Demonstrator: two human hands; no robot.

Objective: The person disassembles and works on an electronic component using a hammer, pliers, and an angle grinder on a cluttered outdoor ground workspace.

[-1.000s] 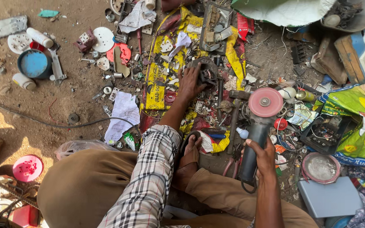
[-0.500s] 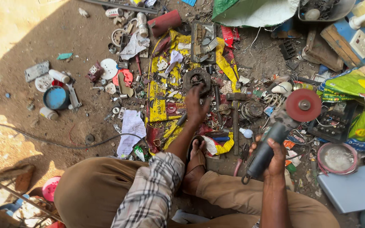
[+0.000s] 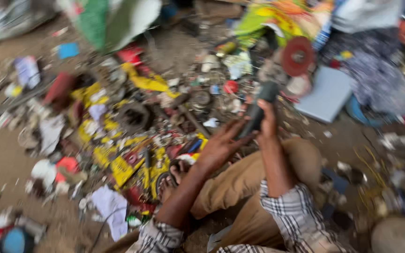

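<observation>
Right hand (image 3: 267, 122) gripping my angle grinder (image 3: 263, 100) body, red disc (image 3: 298, 56) beyond; left hand (image 3: 221, 146) open, fingers touching grinder handle.

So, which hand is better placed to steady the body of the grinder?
The left hand, probably: its open fingers reach beside the angle grinder, while the right hand grips the handle.

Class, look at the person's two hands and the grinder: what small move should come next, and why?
Probably close the left hand around the grinder. The right hand alone grips its dark body, the red disc is raised over clutter, and the left hand's open fingers just reach it.
</observation>
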